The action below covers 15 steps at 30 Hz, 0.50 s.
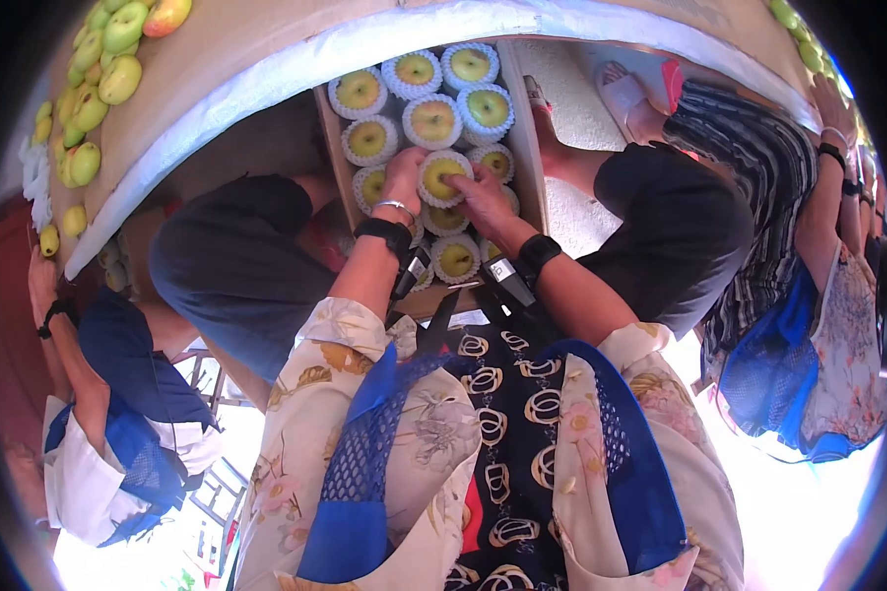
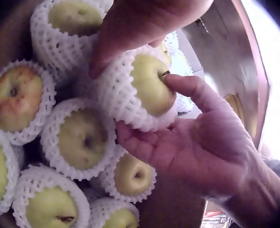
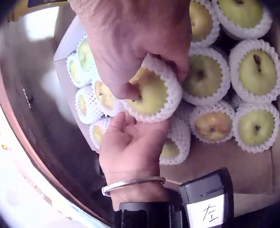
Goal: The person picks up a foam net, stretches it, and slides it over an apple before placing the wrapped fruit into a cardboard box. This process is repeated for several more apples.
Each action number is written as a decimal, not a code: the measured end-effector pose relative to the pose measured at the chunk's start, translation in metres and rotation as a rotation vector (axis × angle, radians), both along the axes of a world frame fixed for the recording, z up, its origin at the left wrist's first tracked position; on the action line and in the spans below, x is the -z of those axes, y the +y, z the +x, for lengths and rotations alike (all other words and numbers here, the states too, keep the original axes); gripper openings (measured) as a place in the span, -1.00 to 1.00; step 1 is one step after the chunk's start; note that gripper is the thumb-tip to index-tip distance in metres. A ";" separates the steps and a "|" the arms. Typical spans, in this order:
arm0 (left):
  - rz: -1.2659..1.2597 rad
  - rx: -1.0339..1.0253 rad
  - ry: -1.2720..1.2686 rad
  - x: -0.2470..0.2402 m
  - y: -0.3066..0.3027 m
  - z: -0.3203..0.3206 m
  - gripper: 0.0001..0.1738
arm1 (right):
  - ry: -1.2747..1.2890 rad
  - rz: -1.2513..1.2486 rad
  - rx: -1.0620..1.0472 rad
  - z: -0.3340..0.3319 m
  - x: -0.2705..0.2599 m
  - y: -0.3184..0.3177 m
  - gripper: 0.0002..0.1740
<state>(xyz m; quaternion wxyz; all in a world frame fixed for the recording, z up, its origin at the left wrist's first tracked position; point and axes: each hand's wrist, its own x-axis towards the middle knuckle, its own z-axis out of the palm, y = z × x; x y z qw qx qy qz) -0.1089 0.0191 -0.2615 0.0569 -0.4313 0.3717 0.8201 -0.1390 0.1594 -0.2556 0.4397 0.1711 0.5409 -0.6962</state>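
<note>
A yellow-green apple in a white foam net sits over a cardboard box packed with several more netted apples. My left hand, with a metal bracelet and black wrist strap, cups it from the side. In the left wrist view the left hand has its fingers under the apple and its thumb by the stem. My right hand grips the same apple from the other side. In the right wrist view the right hand curls its fingers over the net of the apple, while the left hand lies just below.
Netted apples crowd close around the held one; one has a red blush. Loose green apples lie on a table at the upper left. Other people stand close: dark clothing left, a striped shirt right.
</note>
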 end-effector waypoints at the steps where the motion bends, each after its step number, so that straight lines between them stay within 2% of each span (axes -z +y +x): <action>1: 0.016 -0.010 -0.048 -0.003 0.002 -0.002 -0.63 | -0.003 0.023 0.018 0.001 -0.006 -0.001 -0.47; 2: 0.030 -0.021 -0.094 -0.005 0.002 -0.004 -0.62 | -0.004 0.043 0.034 0.000 -0.011 -0.003 -0.49; 5: -0.002 -0.083 -0.029 0.005 0.005 -0.003 -0.55 | 0.075 -0.009 0.001 -0.007 -0.011 -0.009 -0.50; 8: 0.019 -0.088 -0.046 -0.066 0.020 -0.010 -0.47 | 0.151 0.008 0.084 -0.005 0.002 -0.014 -0.43; 11: -0.164 -0.074 0.042 -0.026 0.029 0.002 -0.39 | 0.123 -0.031 0.171 0.000 0.005 -0.018 -0.43; 15: -0.383 -0.155 -0.022 -0.041 0.057 0.009 -0.35 | 0.161 0.042 0.138 0.000 0.003 -0.015 -0.42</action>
